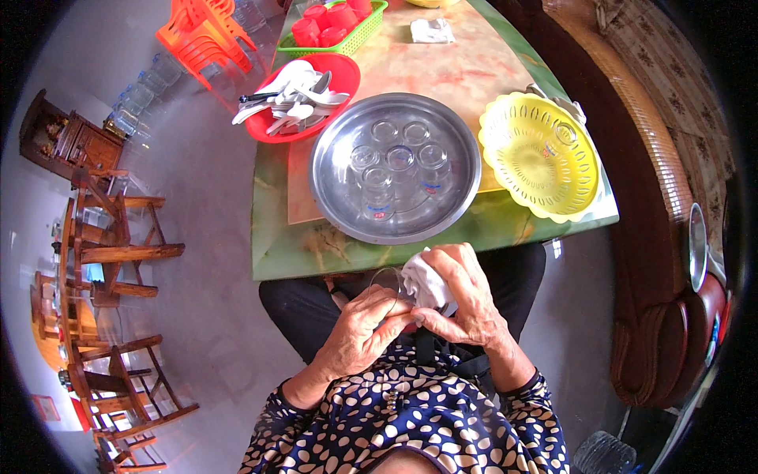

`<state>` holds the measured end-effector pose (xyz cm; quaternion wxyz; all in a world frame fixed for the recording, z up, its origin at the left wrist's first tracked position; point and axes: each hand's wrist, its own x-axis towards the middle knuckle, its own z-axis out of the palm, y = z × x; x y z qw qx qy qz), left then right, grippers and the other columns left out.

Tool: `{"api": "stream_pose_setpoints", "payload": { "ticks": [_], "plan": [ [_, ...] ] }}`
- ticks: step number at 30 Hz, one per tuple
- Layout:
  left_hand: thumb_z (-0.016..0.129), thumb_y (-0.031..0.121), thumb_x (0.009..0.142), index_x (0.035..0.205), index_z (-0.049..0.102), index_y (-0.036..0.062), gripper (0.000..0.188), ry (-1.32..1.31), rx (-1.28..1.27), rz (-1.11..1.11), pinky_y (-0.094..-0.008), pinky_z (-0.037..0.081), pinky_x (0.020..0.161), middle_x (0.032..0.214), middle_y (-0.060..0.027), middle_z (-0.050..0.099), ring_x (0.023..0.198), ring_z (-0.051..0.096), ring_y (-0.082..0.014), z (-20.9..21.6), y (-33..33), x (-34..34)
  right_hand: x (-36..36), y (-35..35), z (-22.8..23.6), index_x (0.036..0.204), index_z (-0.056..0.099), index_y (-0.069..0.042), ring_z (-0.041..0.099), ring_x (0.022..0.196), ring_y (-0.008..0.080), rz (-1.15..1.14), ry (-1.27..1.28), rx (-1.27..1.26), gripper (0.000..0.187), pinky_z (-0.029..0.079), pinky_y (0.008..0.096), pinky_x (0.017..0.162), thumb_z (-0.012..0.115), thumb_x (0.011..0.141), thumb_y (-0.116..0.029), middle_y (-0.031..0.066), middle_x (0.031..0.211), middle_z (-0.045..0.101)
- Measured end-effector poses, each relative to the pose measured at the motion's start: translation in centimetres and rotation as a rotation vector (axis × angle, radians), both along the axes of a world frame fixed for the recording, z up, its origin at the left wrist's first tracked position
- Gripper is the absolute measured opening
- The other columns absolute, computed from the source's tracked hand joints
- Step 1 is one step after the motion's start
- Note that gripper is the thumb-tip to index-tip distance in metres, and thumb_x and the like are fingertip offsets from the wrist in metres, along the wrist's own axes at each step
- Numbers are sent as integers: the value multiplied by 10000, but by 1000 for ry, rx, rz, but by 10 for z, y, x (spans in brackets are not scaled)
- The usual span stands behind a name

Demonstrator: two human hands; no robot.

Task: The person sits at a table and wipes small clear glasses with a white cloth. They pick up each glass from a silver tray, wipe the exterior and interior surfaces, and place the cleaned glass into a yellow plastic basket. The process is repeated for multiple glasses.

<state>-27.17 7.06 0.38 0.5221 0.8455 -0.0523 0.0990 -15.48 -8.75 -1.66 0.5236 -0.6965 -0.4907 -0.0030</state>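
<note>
Over my lap, just off the table's near edge, my left hand [362, 332] is closed around a clear drinking glass [386, 280]. A bunched white cloth [425, 282] is gripped by my right hand [467, 304], pressed close against the glass. The fingers of both hands meet there, and part of the glass is hidden behind them. In front of me, a round steel tray [332, 201] carries several clear glasses [400, 158]. To its right, a yellow scalloped plastic basket [537, 170] has one clear glass [565, 133] inside.
Left of the tray, a red bowl [347, 75] is heaped with white spoons [296, 99]. Beyond it, a green basket [365, 33] contains red cups [320, 28]. A folded white cloth [432, 31] lies farther back. Orange stools [204, 39] and wooden chairs [130, 253] stand left; a brown sofa [639, 237] stands right.
</note>
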Motion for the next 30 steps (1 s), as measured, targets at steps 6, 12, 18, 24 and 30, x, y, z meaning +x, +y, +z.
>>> {"api": "stream_pose_setpoints", "payload": {
  "ticks": [6,12,18,24,30],
  "plan": [
    [658,43,805,923,618,4,131,9,13,-20,-340,456,735,872,-82,586,827,541,-251,-2,0,0,-5,1,7,1092,585,-42,549,915,320,29,-133,130,521,469,413,781,780,622,-155,153,1047,542],
    [662,52,796,998,666,45,202,-38,92,-103,-349,457,832,987,-85,613,925,553,-262,-4,3,-1,10,9,10,1042,610,-7,594,907,309,177,150,162,273,495,378,785,646,784,-84,151,987,602],
    [653,59,811,1012,660,45,202,-76,72,-121,-356,447,854,987,-85,605,934,548,-260,-8,2,0,18,14,5,1015,612,-2,596,871,284,227,377,113,219,485,364,763,611,811,-81,137,978,620],
    [663,49,800,980,652,25,182,-49,70,-4,-352,456,819,908,-80,584,898,541,-257,-9,2,0,7,9,10,1150,573,-42,535,974,326,122,-50,74,549,450,408,827,709,619,-58,147,1084,541],
    [642,-22,777,969,628,-16,192,-135,-23,96,-347,456,790,977,-111,616,863,573,-264,-8,10,2,-23,11,4,1144,594,-83,528,958,327,-99,-277,84,567,454,433,818,725,592,-66,134,1103,537]
  ]
}}
